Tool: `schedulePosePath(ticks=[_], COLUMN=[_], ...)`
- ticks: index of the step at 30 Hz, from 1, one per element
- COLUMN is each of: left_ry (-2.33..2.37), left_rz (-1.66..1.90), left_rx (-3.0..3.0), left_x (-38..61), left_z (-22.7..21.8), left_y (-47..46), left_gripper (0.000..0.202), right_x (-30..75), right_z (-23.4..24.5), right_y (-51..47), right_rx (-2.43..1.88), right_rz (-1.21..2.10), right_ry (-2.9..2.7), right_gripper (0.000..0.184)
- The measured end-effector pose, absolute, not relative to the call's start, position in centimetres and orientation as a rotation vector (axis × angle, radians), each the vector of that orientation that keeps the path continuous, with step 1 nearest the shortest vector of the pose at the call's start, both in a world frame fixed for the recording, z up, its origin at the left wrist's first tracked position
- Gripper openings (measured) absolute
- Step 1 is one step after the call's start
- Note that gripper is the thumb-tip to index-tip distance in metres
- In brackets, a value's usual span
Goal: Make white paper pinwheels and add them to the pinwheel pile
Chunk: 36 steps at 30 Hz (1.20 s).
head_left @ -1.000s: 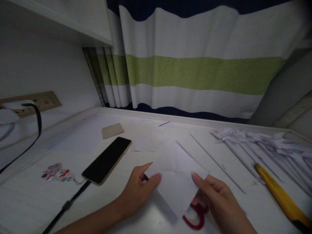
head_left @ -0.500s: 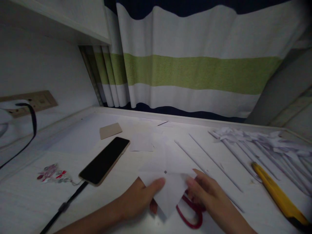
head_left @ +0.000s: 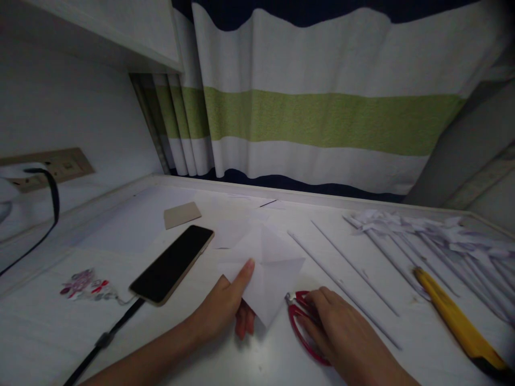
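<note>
Our left hand [head_left: 223, 311] is pinching a creased white paper square [head_left: 273, 279] above the white desk [head_left: 257, 356]; our right hand [head_left: 341, 324] is clasping red-handled metal scissors [head_left: 296, 311] between thumb and fingers.

The paper square [head_left: 277, 279] is plain matt stuff, smooth apart from the creases. Scissors [head_left: 298, 329] look like red plastic on the handles, with bare shiny metal at the pivot. Phone [head_left: 173, 265] has a dark glossy screen, super smooth. Table [head_left: 225, 367] is smooth white with a soft sheen. Curtain [head_left: 322, 120] is matt cloth, kinda textured in the green band. Yellow cutter [head_left: 456, 316] looks like plastic, smooth enough.
</note>
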<state>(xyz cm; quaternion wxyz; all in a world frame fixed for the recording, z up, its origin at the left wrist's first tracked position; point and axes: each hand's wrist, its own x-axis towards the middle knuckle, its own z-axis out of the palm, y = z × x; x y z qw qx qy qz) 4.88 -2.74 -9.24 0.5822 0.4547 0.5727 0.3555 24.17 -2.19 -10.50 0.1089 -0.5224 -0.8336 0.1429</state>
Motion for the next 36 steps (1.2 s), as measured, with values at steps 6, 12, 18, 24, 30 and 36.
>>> schedulePosePath(ticks=[6,12,18,24,30,36], left_ry=[1.331,1.377,1.189,1.007,0.996,1.103], left_rz=[1.084,0.933,0.69,0.471,0.464,0.795], left_rx=[0.974,1.035,1.086,1.116,1.144,1.136], left_x=[4.5,5.5,6.7,6.3,6.4,5.6], left_z=[-8.9,-8.7,-9.6,-9.8,-9.9,-8.8], left_y=[-2.2,-3.3,-4.9,-5.4,-5.6,-4.4], left_gripper=[0.066,0.073,0.066,0.045,0.042,0.047], right_x=[24.2,23.0,22.4,22.7,22.4,22.4], right_z=[-9.0,-9.4,-9.4,-9.6,-9.2,-8.7], right_y=[-1.5,-2.2,-3.1,-3.2,-3.4,-4.0], right_rx=[-1.373,-1.245,-1.092,-1.122,-1.227,-1.233], right_rz=[1.251,1.348,1.549,1.599,1.512,1.55], right_ry=[-1.719,-1.307,-1.246,-1.195,-1.237,-1.242], right_gripper=[0.029,0.038,0.028,0.026,0.032,0.04])
